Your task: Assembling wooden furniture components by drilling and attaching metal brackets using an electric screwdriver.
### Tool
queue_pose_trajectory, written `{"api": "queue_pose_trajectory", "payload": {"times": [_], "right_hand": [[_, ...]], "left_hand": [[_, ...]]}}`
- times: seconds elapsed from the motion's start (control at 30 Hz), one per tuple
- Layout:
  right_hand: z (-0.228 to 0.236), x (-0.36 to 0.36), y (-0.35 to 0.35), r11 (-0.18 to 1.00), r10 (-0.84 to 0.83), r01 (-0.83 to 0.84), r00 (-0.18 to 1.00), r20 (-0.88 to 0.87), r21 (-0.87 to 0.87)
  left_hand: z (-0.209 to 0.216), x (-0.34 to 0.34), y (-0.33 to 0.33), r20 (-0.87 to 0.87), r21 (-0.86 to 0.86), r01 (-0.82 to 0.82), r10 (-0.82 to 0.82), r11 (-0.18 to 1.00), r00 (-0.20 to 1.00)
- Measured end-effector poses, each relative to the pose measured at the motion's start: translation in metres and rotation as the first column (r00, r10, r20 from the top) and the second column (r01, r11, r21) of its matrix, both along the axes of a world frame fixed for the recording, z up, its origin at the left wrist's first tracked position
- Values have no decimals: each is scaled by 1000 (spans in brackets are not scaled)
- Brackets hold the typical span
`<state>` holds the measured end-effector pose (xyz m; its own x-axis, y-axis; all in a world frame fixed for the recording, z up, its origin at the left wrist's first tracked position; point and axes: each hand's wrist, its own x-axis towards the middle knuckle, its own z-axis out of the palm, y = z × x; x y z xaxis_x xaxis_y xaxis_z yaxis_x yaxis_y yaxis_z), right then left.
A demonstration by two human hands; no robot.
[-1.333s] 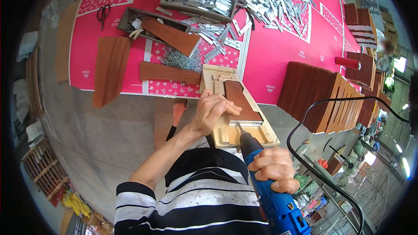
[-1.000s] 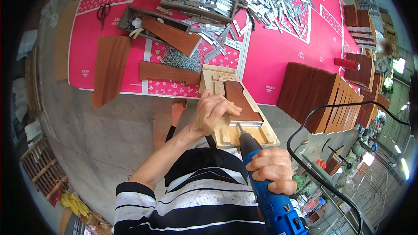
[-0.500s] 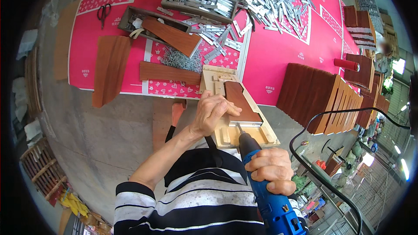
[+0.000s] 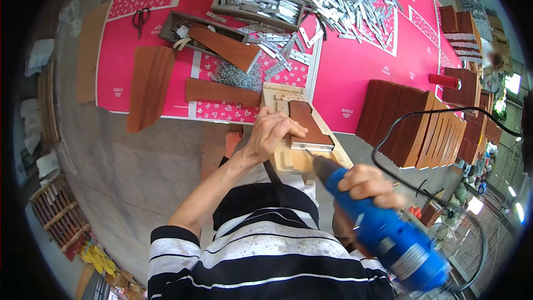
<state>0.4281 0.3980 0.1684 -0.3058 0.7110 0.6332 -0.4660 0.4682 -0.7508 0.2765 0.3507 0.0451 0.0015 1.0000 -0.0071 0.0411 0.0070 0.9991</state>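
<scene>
My right hand point(image 4: 371, 185) grips a blue corded electric screwdriver point(image 4: 388, 233), slightly smeared by motion. Its tip slants toward a pale metal strip point(image 4: 312, 146) on the near end of a reddish-brown wooden board point(image 4: 311, 125), seemingly just short of it. That board lies in a light wooden jig point(image 4: 285, 158) at the table's front edge. Over the board's left side is my left hand point(image 4: 272, 134), its fingers bent and close together, fingertips at the board's surface. Whatever those fingers may hold is hidden.
On the pink-covered table point(image 4: 338, 89) lie a heap of screws point(image 4: 239, 74), many metal brackets point(image 4: 344, 0), loose brown boards point(image 4: 150, 86) and scissors point(image 4: 141, 19). Stacked boards point(image 4: 394, 116) stand at the right. A black cable point(image 4: 422, 114) loops along the right side.
The screwdriver's body has swung right, its tip pulling back from the board's metal strip. My left hand stays at the board. The whole view has shifted slightly.
</scene>
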Motion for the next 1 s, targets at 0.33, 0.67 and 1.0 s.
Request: {"api": "queue_pose_trajectory", "payload": {"times": [0.33, 0.67, 1.0], "right_hand": [[41, 78, 89, 818, -60, -19, 991, -119, -575], [-116, 100, 146, 567, 120, 606, 609, 784, -557], [-268, 112, 160, 662, 83, 745, 39, 996, -84]], "left_hand": [[7, -13, 7, 196, -128, 194, -167, 973, 966], [52, -17, 29, -55, -363, 291, -332, 885, 942], [56, -13, 25, -190, -346, 232, -310, 909, 932]]}}
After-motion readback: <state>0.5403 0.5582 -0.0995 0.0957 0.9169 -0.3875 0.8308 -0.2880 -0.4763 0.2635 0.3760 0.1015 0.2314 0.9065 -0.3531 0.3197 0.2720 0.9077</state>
